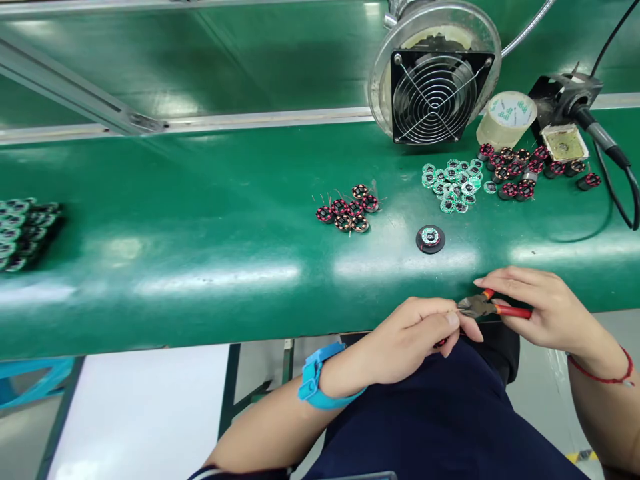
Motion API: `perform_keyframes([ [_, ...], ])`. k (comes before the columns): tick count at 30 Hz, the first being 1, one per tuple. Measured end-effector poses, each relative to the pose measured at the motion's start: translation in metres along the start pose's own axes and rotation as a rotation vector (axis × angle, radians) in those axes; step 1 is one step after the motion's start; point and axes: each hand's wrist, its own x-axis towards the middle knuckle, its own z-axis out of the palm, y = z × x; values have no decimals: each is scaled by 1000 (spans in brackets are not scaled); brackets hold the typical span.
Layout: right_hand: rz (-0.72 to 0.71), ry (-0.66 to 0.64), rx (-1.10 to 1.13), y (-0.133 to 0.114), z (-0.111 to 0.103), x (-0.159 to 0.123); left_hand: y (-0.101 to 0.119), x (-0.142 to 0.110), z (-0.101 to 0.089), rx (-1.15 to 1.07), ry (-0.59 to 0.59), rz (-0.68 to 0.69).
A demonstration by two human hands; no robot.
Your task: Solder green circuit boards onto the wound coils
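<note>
In the head view my left hand (417, 333), with a blue strap at the wrist, is closed around a small copper-wound motor coil (441, 343). Most of that coil is hidden by my fingers. My right hand (547, 303) holds red-handled wire cutters (477, 306), whose handles are spread somewhat apart. Their jaws touch or nearly touch a thin wire end at my left fingertips. Beyond my hands, a round black base (423, 247) carries a coil topped by a small circuit board (431, 236).
Several wound coils (343, 207) lie mid-bench, and more coils (515, 168) at the right beside round circuit boards (453, 183). A fan (434, 100), tape roll (500, 127) and soldering iron in its stand (593, 127) stand behind. Stacked boards (23, 233) sit far left.
</note>
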Motion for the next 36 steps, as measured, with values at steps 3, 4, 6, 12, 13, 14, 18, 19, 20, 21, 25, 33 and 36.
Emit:
perform_keyframes([
  [3,0,-6,6,1,1,-1,1,1,0,-8,1,10],
  [4,-7,-3,7,2,1,-1,1,1,0,-10,-1,10],
  [6,-25,14,12,3,2,-1,0,1,0,-12,-9,11],
  [12,-6,68,53,8,4,-3,-3,2,-5,-38,-54,1],
  [13,9,76,47,9,4,-2,-3,2,-5,-38,-73,-6],
  [14,19,75,33,9,4,-2,-3,3,-6,-33,-95,-12],
  [18,-4,20,8,6,2,1,-1,1,-8,44,-162,-34],
  [19,-18,8,17,4,2,2,0,0,-8,70,-163,-39],
  [20,-30,-2,25,3,1,3,1,-1,-7,97,-159,-42],
  [21,-42,-11,31,3,1,4,2,-2,-7,123,-155,-44],
  [25,-79,-32,43,2,0,6,2,-5,-7,174,-164,-34],
  [33,-122,-33,-25,3,-3,7,0,-4,-9,190,-177,8],
  [36,-142,-22,-64,2,-2,6,-1,-3,-9,190,-183,1],
])
